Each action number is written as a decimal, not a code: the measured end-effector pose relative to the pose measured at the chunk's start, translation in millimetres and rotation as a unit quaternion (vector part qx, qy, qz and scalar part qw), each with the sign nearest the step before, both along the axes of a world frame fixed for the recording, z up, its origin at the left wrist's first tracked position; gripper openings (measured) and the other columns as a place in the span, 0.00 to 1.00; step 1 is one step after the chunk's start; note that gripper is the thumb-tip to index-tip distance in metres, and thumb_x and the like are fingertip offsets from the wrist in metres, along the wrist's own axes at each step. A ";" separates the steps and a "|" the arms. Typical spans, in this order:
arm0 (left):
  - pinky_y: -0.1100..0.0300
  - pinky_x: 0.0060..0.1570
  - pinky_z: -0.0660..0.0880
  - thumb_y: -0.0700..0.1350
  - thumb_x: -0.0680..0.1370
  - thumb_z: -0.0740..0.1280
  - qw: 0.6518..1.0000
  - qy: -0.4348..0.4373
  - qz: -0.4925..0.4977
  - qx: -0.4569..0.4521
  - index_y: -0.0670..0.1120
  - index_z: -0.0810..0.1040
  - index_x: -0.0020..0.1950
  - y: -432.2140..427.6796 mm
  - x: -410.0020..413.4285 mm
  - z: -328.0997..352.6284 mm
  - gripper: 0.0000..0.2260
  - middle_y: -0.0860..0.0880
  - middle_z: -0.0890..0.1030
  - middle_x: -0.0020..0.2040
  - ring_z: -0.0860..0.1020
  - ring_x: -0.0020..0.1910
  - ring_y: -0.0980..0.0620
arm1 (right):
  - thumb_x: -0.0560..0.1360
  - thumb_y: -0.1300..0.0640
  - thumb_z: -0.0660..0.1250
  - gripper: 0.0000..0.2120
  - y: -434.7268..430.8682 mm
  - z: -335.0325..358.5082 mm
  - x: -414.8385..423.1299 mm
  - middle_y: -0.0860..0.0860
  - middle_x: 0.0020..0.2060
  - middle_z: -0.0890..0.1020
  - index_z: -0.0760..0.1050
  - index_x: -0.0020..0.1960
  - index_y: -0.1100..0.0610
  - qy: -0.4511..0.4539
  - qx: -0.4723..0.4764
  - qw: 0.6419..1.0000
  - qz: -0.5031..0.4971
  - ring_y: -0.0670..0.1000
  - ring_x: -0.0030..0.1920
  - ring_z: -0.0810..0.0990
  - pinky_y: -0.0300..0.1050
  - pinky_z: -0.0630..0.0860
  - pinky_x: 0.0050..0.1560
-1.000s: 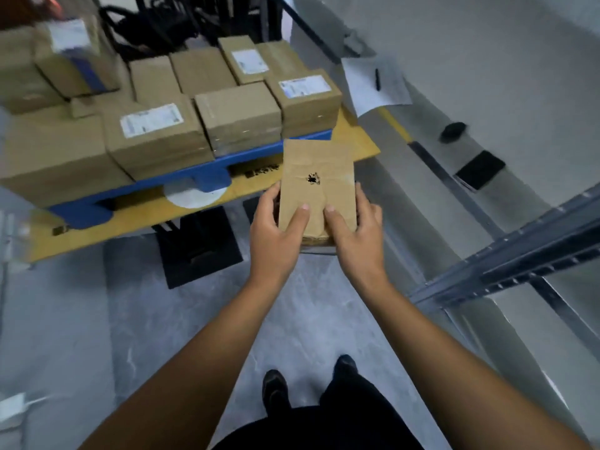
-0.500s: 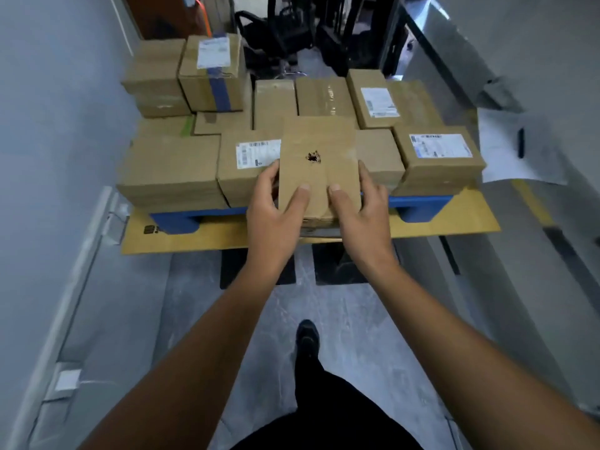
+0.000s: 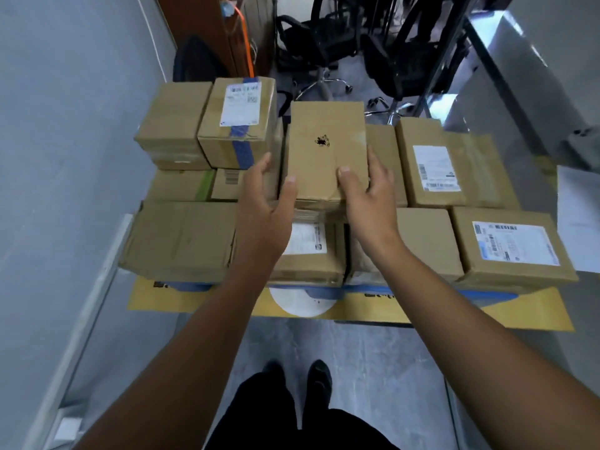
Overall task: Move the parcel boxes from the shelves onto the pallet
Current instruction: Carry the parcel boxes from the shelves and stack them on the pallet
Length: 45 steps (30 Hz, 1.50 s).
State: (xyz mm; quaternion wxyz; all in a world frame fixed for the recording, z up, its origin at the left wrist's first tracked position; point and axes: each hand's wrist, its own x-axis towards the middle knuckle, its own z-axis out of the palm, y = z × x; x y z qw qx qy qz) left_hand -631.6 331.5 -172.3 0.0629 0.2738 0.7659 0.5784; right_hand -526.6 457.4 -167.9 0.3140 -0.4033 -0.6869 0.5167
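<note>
I hold a plain brown parcel box (image 3: 326, 151) with a dark spot on its top, out over the middle of the pallet load. My left hand (image 3: 264, 209) grips its left side, thumb on the top face. My right hand (image 3: 368, 196) grips its right side, thumb also on top. Below and around it, several cardboard parcel boxes (image 3: 181, 238) cover the blue pallet (image 3: 367, 289), some with white labels. Two boxes (image 3: 237, 121) are stacked a layer higher at the back left.
A yellow sheet (image 3: 422, 313) lies under the pallet on the grey floor. A grey wall (image 3: 65, 157) runs along the left. Black office chairs (image 3: 324, 43) and metal frames stand behind the pallet. My feet (image 3: 302, 381) are just short of the pallet's front edge.
I have turned and walked up to the pallet; the held box has travelled from in front of the pallet's corner to above the middle of the load. Both hands keep the same hold.
</note>
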 end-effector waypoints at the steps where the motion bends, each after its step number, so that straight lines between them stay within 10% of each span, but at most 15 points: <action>1: 0.72 0.66 0.66 0.60 0.81 0.63 1.000 0.019 0.007 -0.011 0.51 0.70 0.77 3.6 -12.9 0.1 0.27 0.57 0.74 0.72 0.70 0.70 0.65 | 0.82 0.45 0.66 0.32 7.7 -1.7 -9.9 0.49 0.72 0.68 0.62 0.84 0.48 -0.007 0.001 1.000 0.001 0.44 0.71 0.70 0.44 0.64 0.77; 9: 0.42 0.70 0.72 0.51 0.82 0.65 0.991 0.128 0.001 -0.042 0.42 0.73 0.73 41.2 -111.2 5.0 0.22 0.46 0.77 0.68 0.74 0.70 0.46 | 0.82 0.43 0.65 0.32 55.6 -18.0 -80.6 0.50 0.69 0.69 0.63 0.83 0.49 -0.055 0.010 0.998 -0.018 0.44 0.67 0.71 0.37 0.62 0.70; 30: 0.41 0.72 0.69 0.51 0.82 0.65 0.987 0.102 -0.035 -0.116 0.46 0.72 0.76 71.3 -154.1 5.8 0.23 0.49 0.79 0.66 0.74 0.67 0.51 | 0.81 0.43 0.67 0.30 89.9 -35.8 -126.0 0.54 0.71 0.77 0.68 0.80 0.53 -0.085 -0.036 0.995 0.025 0.53 0.71 0.77 0.58 0.72 0.74; 34: 0.39 0.73 0.67 0.49 0.82 0.66 0.985 0.136 -0.072 -0.081 0.43 0.74 0.73 77.5 -142.6 13.2 0.21 0.47 0.78 0.67 0.73 0.71 0.46 | 0.82 0.39 0.65 0.35 85.2 -30.0 -111.8 0.52 0.75 0.73 0.61 0.84 0.52 -0.085 -0.034 0.996 -0.020 0.49 0.71 0.76 0.49 0.73 0.71; 39: 0.64 0.71 0.67 0.51 0.82 0.67 0.978 0.104 -0.182 -0.007 0.45 0.76 0.72 101.3 -103.1 17.5 0.19 0.51 0.77 0.68 0.73 0.70 0.56 | 0.83 0.42 0.65 0.29 74.6 -12.6 -58.9 0.49 0.70 0.77 0.66 0.81 0.51 -0.078 0.020 0.991 -0.107 0.45 0.68 0.77 0.46 0.73 0.71; 45: 0.66 0.70 0.67 0.57 0.81 0.66 0.945 0.051 -0.323 0.023 0.48 0.76 0.72 138.6 -16.4 19.5 0.22 0.54 0.77 0.69 0.73 0.70 0.57 | 0.81 0.38 0.65 0.29 37.1 2.0 76.6 0.44 0.68 0.77 0.69 0.79 0.47 -0.113 0.049 0.957 -0.261 0.43 0.68 0.76 0.46 0.73 0.71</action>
